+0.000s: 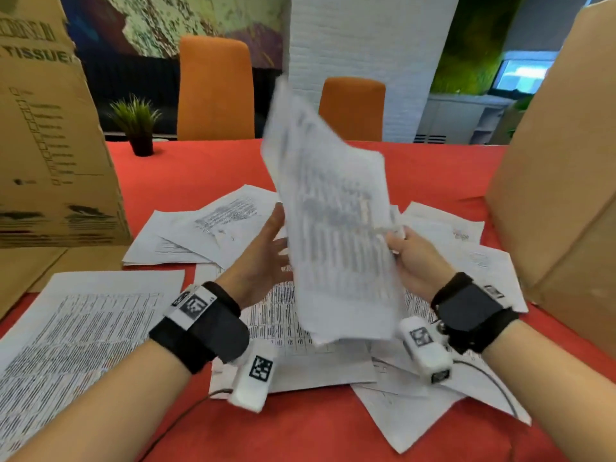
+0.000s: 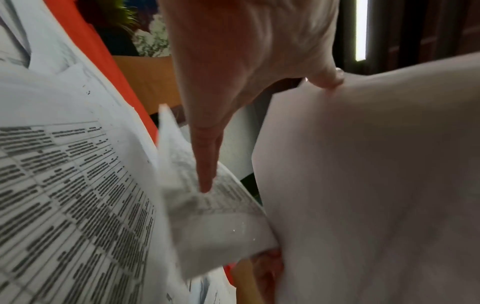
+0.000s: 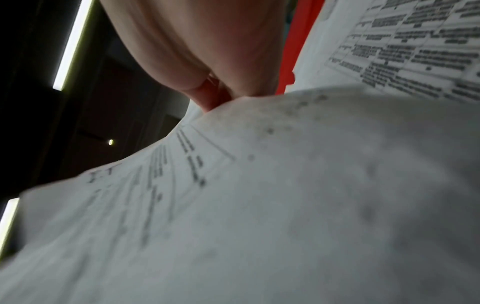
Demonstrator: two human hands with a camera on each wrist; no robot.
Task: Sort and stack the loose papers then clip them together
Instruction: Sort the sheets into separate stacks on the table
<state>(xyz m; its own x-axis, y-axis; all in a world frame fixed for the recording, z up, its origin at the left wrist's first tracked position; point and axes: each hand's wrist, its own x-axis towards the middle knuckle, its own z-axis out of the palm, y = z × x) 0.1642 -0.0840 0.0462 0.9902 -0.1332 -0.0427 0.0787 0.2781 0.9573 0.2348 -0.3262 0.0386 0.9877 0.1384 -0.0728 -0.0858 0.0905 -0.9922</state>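
head view: a sheaf (image 1: 336,221) of printed sheets is up in the air over the table (image 1: 200,175), tilted and blurred.
right hand: the right hand (image 1: 411,261) pinches the sheaf at its right edge, thumb on the near face; the right wrist view shows the fingers curled into the paper.
left hand: the left hand (image 1: 263,255) is spread wide with fingers straight, beside the sheaf's left edge; in the left wrist view one fingertip (image 2: 206,185) touches a printed sheet, and nothing is gripped.
loose papers: the rest, the papers (image 1: 213,228), lie fanned on the table under and around both hands, some overlapping, some skewed; one page (image 1: 76,331) lies apart at the near left.
clip: none visible in any view.
step in hand: likely squaring the gathered sheaf before adding more sheets; the task looks early, since most sheets are not yet stacked.
how to do it well: bring the flat left palm against the free edge so both sides are supported, then stand the sheaf on its long edge on the table and tap until the edges line up.
grip: keep the right pinch light enough for sheets to slide into line, yet firm enough that none slip out.
risk: a one-sided hold lets thin sheets bow and fan; a corner could fold or a page drop back among the papers.
surroundings: boxes (image 1: 50,145) stand at both sides, leaving the middle to work in.
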